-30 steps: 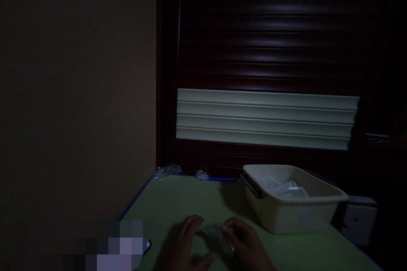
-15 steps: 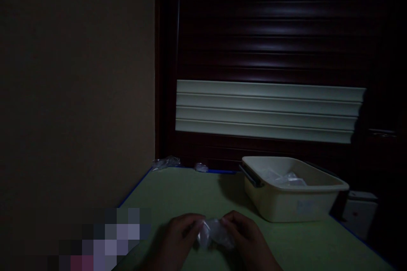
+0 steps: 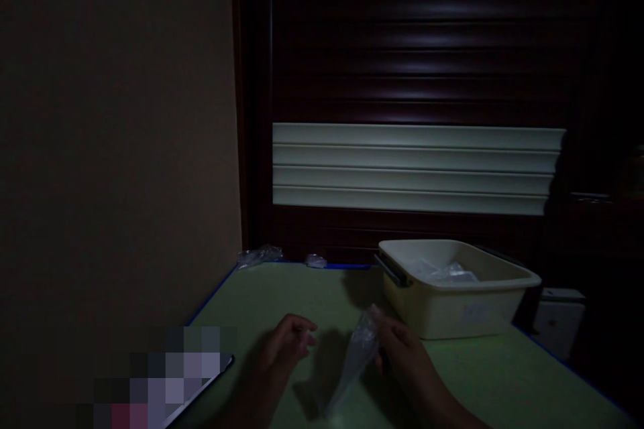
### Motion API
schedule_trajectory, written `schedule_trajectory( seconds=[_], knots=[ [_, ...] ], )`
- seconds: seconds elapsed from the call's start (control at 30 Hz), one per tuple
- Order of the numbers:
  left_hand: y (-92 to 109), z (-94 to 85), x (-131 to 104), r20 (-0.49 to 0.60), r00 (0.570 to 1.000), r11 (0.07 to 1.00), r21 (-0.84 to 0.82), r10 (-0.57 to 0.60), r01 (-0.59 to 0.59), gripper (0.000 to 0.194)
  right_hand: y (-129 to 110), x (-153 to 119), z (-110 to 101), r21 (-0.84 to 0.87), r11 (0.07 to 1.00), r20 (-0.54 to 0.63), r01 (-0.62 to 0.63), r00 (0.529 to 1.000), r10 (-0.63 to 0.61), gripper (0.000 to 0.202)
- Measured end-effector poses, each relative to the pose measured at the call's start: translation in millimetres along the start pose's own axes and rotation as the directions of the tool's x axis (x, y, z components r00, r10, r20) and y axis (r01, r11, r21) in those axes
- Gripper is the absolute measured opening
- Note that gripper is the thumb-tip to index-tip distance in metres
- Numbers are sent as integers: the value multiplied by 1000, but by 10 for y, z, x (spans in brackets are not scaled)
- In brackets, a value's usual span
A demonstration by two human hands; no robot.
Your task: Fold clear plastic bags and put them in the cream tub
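My right hand (image 3: 402,342) pinches a clear plastic bag (image 3: 355,355) by its upper end, and the bag hangs slantwise down to the left over the green tabletop (image 3: 282,295). My left hand (image 3: 292,338) is apart from the bag, to its left. Its fingers are curled with a gap between thumb and forefinger, and I see nothing held there. A cream plastic tub (image 3: 453,315) stands just beyond my right hand, with crumpled clear plastic bags (image 3: 447,273) inside. The dim light hides fine detail.
Crumpled clear plastic (image 3: 260,256) lies at the far left corner, with a smaller piece (image 3: 316,260) beside it. A blurred-out object (image 3: 186,382) occupies the lower left. Beyond the table's right edge stands a whitish box (image 3: 559,322). A wall closes off the left side.
Both hands held the crumpled plastic together before. Now my left hand has let go, and my right hand has lifted it up and to the right, so it hangs stretched out.
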State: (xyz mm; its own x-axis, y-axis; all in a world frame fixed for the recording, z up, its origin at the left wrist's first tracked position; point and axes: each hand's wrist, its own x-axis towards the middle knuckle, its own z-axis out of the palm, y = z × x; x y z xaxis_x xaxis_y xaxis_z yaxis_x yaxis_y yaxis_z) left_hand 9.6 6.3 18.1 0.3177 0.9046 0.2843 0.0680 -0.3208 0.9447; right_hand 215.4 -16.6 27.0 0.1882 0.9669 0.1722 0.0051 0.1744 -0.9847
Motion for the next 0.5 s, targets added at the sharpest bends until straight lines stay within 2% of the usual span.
schedule_trajectory(
  seconds=[0.13,0.23,0.3,0.37,0.43,0.5],
  knots=[
    [72,76,-109,176,975,980,119,137,-159,51,61,-24,46,70,997,92,-27,996,20,59],
    [115,133,-155,277,953,944,263,124,-199,27,48,-67,121,118,993,173,-17,985,-3,58],
    [107,157,-148,217,975,927,354,50,-126,22,30,-94,157,164,986,194,-21,981,-11,58],
    [79,174,-119,124,992,934,357,-30,-17,20,20,-113,174,190,982,205,-17,978,-23,57],
    [54,193,-85,62,993,962,261,-100,81,16,18,-125,178,160,987,209,9,977,-43,56],
    [53,216,-58,48,989,980,144,-143,134,20,16,-129,178,83,996,236,20,971,-39,53]
  ],
)
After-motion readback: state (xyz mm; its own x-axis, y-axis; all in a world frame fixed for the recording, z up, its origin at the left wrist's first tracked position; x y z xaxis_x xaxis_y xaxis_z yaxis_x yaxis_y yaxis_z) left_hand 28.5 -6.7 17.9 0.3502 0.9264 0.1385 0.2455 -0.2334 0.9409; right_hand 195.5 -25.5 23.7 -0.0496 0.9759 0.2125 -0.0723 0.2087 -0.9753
